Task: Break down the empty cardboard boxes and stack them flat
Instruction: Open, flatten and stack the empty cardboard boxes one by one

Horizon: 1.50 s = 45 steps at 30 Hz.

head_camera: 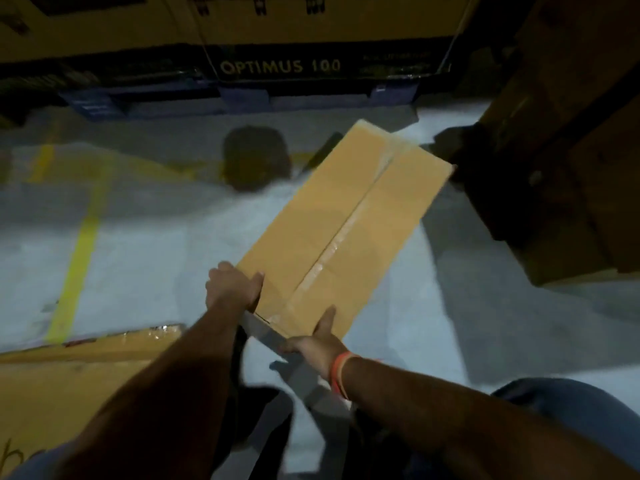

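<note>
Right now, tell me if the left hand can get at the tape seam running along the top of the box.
Probably yes. The left hand grips the box at its near left corner, and the tape seam lies bare on the top face just beside it, with nothing between.

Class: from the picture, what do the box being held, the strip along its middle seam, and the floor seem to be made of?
Box: plain matte cardboard, tan, with folded flaps.
Strip: probably clear plastic packing tape, glossy and glinting.
Floor: likely smooth concrete, pale grey with painted yellow lines; blur leaves this uncertain.
</note>
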Each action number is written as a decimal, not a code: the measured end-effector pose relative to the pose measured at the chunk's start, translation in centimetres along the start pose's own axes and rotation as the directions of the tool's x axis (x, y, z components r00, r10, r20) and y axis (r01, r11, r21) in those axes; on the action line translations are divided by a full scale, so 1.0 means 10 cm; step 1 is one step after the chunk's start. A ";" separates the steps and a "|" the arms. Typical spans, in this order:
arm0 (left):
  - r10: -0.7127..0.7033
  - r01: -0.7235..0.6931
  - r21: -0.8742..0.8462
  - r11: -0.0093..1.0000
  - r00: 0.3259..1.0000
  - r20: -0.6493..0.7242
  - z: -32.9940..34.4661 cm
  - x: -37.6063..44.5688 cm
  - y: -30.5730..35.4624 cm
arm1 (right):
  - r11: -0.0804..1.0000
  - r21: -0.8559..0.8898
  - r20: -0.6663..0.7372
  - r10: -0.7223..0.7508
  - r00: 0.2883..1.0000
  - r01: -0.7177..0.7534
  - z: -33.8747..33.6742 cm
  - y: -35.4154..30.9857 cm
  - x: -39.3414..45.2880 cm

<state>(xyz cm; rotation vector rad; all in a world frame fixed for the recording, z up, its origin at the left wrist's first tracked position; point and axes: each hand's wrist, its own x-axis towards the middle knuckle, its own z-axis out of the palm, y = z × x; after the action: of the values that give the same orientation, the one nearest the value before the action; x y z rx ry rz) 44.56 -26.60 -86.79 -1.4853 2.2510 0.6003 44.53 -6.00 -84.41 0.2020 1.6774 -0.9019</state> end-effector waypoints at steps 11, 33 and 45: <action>-0.154 0.227 -0.264 0.938 0.950 0.272 0.39 -0.81 -0.26 | 0.838 -0.533 -0.065 -0.177 0.982 0.116 -1.00 0.09 -0.14; -0.103 -0.065 -0.523 0.850 0.953 -0.286 0.16 -0.88 0.33 | 0.957 0.054 -0.325 -0.254 0.911 0.286 -1.33 -0.38 0.08; -0.148 0.136 -0.588 0.798 0.989 0.028 0.11 -1.15 0.53 | 0.881 0.076 -0.145 -0.454 0.879 0.467 -1.29 -0.33 0.24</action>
<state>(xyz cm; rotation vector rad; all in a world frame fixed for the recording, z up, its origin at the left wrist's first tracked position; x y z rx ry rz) 44.04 -15.36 -80.86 -1.9209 2.0273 1.3329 32.14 -0.67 -84.49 -0.0801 1.8281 -1.3642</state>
